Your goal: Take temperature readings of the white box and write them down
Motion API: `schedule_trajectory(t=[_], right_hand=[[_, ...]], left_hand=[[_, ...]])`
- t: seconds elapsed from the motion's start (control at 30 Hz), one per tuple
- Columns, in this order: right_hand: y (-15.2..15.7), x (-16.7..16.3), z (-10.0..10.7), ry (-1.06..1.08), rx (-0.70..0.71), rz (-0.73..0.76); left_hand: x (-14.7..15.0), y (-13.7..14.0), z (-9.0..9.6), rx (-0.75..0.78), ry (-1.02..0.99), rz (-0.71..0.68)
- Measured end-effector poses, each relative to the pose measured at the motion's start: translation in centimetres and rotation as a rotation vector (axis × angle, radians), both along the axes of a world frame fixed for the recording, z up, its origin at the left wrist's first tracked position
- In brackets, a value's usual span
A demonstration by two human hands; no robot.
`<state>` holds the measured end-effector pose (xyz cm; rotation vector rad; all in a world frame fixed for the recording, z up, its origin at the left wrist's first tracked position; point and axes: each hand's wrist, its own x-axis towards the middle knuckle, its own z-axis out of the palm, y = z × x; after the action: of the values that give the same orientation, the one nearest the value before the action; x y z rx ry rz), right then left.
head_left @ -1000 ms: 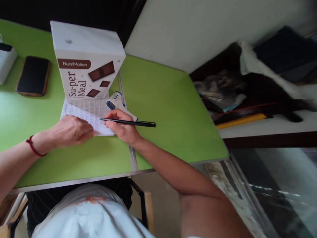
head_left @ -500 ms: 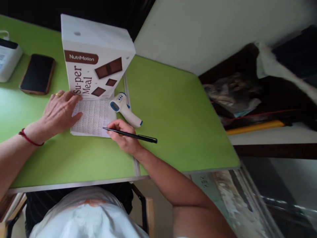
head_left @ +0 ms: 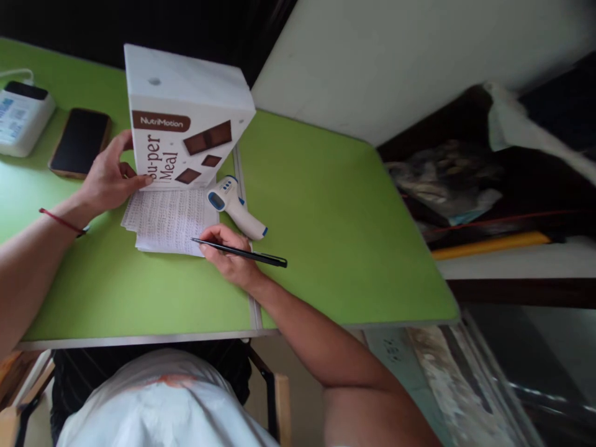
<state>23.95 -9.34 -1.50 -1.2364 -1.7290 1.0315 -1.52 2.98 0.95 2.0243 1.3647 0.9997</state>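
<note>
Left hand (head_left: 109, 174) grips white box (head_left: 184, 133) by its left edge, apparently steadying it | right hand (head_left: 229, 266) grasps black pen (head_left: 239, 251) slantwise, seemingly for fine control, tip over papers (head_left: 170, 220) | papers near side of box, left of thermometer (head_left: 238, 210)

- Head view: camera above the shirt (head_left: 172, 403), facing forward and down over the worktop (head_left: 335, 236).
- Range: near; left hand (head_left: 108, 177) and right hand (head_left: 235, 267) both within frame.
</note>
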Motion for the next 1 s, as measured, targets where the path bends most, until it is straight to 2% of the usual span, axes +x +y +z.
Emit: schedule_trajectory(t=[0.1, 0.2, 0.3, 0.37, 0.47, 0.5, 0.53, 0.6, 0.63, 0.67, 0.7, 0.73, 0.87, 1.0], right_hand=[[0.0, 0.0, 0.0, 0.016, 0.009, 0.017], [0.1, -0.1, 0.0, 0.040, 0.019, 0.028], [0.1, -0.1, 0.0, 0.034, 0.004, 0.028], [0.1, -0.1, 0.0, 0.035, -0.012, 0.023], [0.2, 0.0, -0.2, 0.091, -0.026, -0.009], [0.3, 0.0, -0.3, 0.123, -0.034, -0.032], [0.4, 0.1, -0.4, 0.159, -0.046, -0.063], [0.5, 0.1, -0.4, 0.233, -0.082, -0.132], [0.6, 0.1, -0.5, 0.265, -0.098, -0.163], [0.6, 0.1, -0.4, 0.291, -0.109, -0.188], [0.5, 0.1, -0.4, 0.310, -0.110, -0.207], [0.5, 0.1, -0.3, 0.322, -0.104, -0.220], [0.0, -0.1, 0.0, 0.302, -0.031, -0.252], [-0.2, -0.2, 0.0, 0.140, 0.134, -0.267]], left_hand=[[0.8, -0.8, 1.1, 0.046, 0.123, 0.048], [1.2, -0.8, 1.2, 0.074, 0.209, 0.103], [1.0, -0.2, 0.3, 0.000, 0.205, 0.148], [0.9, -0.2, 0.0, -0.041, 0.170, 0.241], [1.1, -1.7, 0.3, 0.067, 0.145, 0.380], [1.2, -2.5, 0.6, 0.153, 0.176, 0.337], [1.4, -3.4, 0.8, 0.232, 0.238, 0.209], [1.9, -5.4, 1.1, 0.312, 0.342, -0.194], [2.1, -6.3, 1.1, 0.285, 0.446, -0.430], [2.4, -7.1, 1.0, 0.278, 0.547, -0.568], [2.7, -7.7, 0.9, 0.286, 0.629, -0.634], [3.0, -8.2, 0.7, 0.300, 0.696, -0.663], [3.8, -9.0, 0.2, 0.355, 0.825, -0.638], [4.2, -9.5, 0.4, 0.339, 0.872, -0.602]])
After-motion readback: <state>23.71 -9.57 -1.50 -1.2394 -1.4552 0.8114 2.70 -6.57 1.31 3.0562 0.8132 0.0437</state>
